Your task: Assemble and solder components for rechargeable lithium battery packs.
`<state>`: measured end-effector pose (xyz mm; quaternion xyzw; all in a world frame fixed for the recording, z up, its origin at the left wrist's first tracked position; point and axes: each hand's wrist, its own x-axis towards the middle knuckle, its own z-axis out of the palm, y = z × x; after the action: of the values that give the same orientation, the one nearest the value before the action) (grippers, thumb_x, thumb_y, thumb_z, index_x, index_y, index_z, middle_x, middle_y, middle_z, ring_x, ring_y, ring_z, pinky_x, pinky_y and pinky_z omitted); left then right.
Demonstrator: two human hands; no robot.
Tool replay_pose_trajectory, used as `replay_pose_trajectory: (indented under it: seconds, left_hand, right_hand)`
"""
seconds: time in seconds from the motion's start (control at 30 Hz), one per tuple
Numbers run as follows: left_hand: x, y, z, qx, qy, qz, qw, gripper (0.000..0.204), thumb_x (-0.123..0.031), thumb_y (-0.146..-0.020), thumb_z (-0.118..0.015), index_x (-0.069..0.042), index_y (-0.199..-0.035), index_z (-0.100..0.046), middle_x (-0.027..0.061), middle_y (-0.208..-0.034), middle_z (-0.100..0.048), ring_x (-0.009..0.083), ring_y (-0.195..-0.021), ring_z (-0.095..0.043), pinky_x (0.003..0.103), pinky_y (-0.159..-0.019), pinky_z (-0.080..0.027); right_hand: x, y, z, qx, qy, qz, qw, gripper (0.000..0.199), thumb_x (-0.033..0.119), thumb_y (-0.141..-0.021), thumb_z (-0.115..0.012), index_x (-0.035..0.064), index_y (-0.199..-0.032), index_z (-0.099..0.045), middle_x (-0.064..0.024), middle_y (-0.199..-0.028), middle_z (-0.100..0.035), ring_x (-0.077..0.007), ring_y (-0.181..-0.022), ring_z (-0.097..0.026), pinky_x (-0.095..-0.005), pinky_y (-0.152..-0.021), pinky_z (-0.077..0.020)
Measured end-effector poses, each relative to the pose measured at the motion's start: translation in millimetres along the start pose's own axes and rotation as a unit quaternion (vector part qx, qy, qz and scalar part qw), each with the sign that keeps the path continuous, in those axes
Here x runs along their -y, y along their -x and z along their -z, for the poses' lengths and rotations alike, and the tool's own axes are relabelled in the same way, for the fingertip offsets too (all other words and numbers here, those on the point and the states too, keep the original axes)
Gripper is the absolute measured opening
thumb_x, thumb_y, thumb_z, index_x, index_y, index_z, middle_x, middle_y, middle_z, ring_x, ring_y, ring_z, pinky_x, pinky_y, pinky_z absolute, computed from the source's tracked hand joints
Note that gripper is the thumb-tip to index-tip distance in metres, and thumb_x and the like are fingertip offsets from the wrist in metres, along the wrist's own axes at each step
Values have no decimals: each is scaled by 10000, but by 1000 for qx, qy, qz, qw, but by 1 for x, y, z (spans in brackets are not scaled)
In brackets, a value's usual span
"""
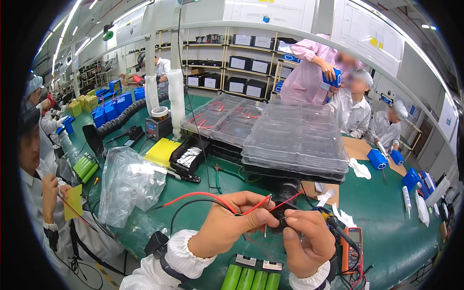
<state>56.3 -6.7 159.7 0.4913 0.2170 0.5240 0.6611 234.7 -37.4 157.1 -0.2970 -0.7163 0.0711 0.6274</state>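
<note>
My left hand (234, 224) is closed in a pinch around a red wire (193, 195) and a black wire (186, 205), which trail off to the left. A thin metal strip (265, 231) stands upright at its fingertips. Close beside it, my right hand (309, 237) is also pinched; what lies between its fingertips is too small to make out. Below both hands sits a pack of green cylindrical battery cells (246, 278) with metal tabs on top. Behind my fingers is a dark round-based stand (288, 186), partly hidden.
Clear plastic trays (295, 140) are stacked ahead. A plastic bag (130, 186), a black bin (195, 162) of white pieces and green-handled pliers (220, 179) lie left of them. An orange multimeter (351, 249) is at right. Co-workers sit at left and far right; one stands.
</note>
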Motion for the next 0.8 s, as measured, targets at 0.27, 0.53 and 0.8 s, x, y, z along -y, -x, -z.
replay_pose_trajectory:
  seconds: [0.27,0.53,0.8]
  left_hand:
    - [-4,2,-1,-41,-14,14,999,277,-134,-887,-737,26,-1095,-646,84,-872,-740,86,-691,-648,204,-542,-456]
    - [-4,0,-3,-55,-9,16,998,280,-129,-877,-746,44,-1074,-649,65,-801,-718,78,-661,-638,202,-508,-429]
    - [-7,-2,-4,-59,-19,32,998,290,-127,-866,-758,58,-1059,-646,64,-804,-718,75,-651,-633,196,-503,-422]
  right_hand:
    - [7,-3,-1,62,1,3,998,187,-43,-776,-720,-19,-959,-685,-178,-932,-682,-247,-835,-669,-317,-720,-541]
    - [10,-4,-3,97,86,37,991,238,-63,-708,-731,21,-928,-696,-128,-979,-650,-223,-799,-678,-302,-700,-560]
    - [2,-4,-3,100,78,44,991,230,-63,-680,-739,19,-890,-697,-126,-965,-648,-215,-799,-680,-293,-689,-562]
